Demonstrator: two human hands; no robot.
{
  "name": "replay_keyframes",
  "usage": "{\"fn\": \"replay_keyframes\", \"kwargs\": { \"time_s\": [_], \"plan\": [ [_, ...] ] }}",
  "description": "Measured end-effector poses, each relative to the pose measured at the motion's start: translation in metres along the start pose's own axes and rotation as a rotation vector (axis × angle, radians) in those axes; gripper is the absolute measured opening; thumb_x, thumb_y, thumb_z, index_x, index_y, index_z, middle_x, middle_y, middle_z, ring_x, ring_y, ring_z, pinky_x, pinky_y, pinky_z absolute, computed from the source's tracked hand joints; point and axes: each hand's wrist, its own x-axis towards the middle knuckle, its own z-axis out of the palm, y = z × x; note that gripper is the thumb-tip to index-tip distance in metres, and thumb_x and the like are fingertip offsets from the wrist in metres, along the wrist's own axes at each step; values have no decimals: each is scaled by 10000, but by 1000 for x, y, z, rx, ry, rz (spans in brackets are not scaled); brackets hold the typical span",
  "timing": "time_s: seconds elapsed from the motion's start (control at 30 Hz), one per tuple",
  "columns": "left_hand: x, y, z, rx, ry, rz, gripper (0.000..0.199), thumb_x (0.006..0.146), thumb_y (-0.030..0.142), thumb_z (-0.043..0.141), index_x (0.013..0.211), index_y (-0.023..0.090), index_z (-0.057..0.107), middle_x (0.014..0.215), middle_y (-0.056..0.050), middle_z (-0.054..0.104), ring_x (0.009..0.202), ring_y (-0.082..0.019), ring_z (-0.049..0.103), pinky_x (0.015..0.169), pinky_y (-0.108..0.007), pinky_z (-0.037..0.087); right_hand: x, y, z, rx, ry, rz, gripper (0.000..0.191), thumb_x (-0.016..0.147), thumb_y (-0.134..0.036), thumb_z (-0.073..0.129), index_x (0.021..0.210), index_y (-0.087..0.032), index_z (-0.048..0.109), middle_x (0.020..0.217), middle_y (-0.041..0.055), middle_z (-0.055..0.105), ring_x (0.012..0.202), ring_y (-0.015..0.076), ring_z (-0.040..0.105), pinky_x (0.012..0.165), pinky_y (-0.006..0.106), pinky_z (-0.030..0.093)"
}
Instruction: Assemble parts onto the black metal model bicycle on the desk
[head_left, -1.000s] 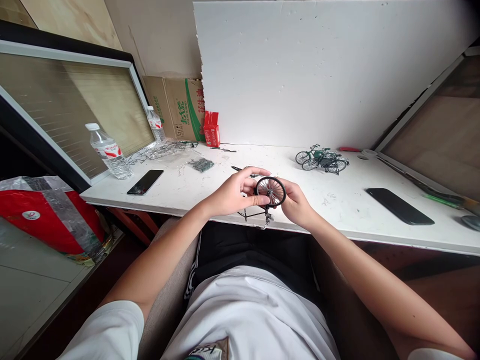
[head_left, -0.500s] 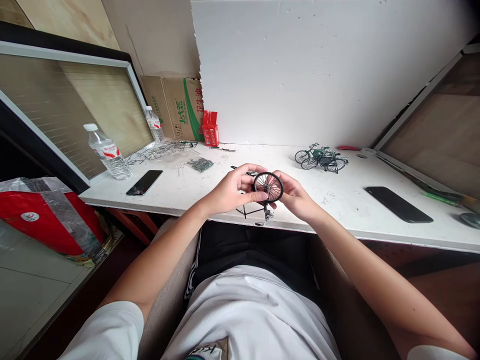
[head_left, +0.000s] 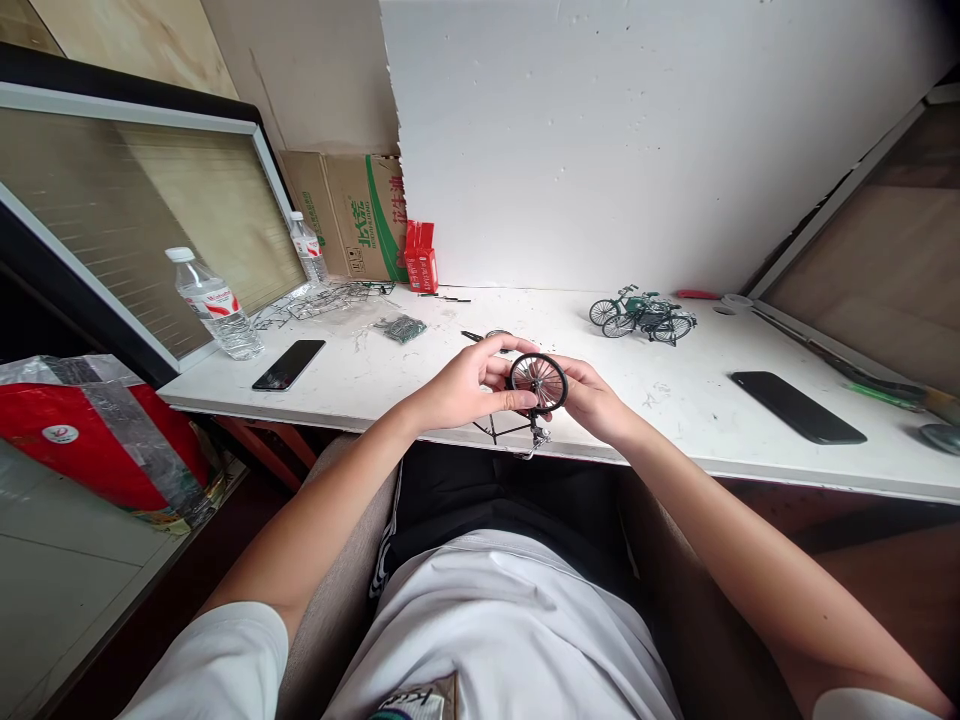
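Observation:
A small black spoked wheel is held upright over the table's front edge, attached to or lying against a thin black model bicycle frame. My left hand is closed on the model, its thumb at the wheel's lower left rim. On the other side, my right hand has its fingers closed at the wheel's right edge, their tips partly behind the rim. A second spoked wheel shows partly behind my left fingers.
Model bicycles stand at the back right. A phone and bottle are at left, near a small bag of parts and loose sprues. Another dark phone lies at right. A red box stands behind.
The wheel and frame have tilted and shifted slightly down toward me. More of the second wheel shows behind my left hand. My right hand has moved slightly lower.

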Motion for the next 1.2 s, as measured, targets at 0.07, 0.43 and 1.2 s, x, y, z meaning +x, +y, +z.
{"fn": "replay_keyframes", "kwargs": {
  "time_s": [0.07,0.43,1.2],
  "plan": [
    [0,0,0,-6,-6,-11,649,861,384,887,1384,182,558,1165,-159,784,1026,-270,798,946,-412,603,0,-1,1,-15,-11,0,445,992,-596,672,870,-169,707,764,23,627,637,141,572,588,273,507],
    [1,-1,2,-50,-1,-10,644,867,405,883,1380,199,552,1148,-136,786,1030,-266,800,946,-413,616,1,0,3,34,35,55,416,937,-601,750,957,-193,674,803,6,635,620,122,540,546,255,493],
    [3,-11,1,2,60,15,623,931,394,820,1442,224,507,1223,-138,746,1136,-268,752,996,-415,591,2,13,5,-36,22,-111,331,1032,-526,673,1015,-244,501,907,-25,554,658,102,551,556,240,516]
  ]
}}
